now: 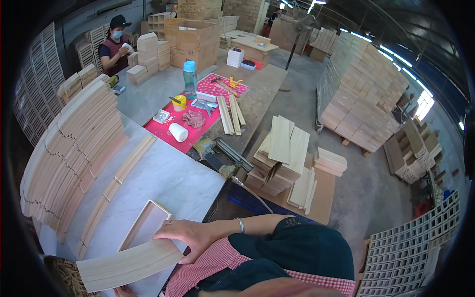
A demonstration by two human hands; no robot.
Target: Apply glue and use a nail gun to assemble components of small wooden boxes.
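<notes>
Fingers point(165, 231) of the right hand point(193, 236) pinch the right end of a thin wood board point(128, 265). The board is in front of a wood frame point(134, 225) on the white surface point(168, 171). The left hand point(125, 291) peeks out below the board, mostly hidden, so I cannot tell its grip.

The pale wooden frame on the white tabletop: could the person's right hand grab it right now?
Probably, but not freely: the right hand is close to the wooden frame, yet it holds a thin board, which also hides the frame's near end in this view.
</notes>
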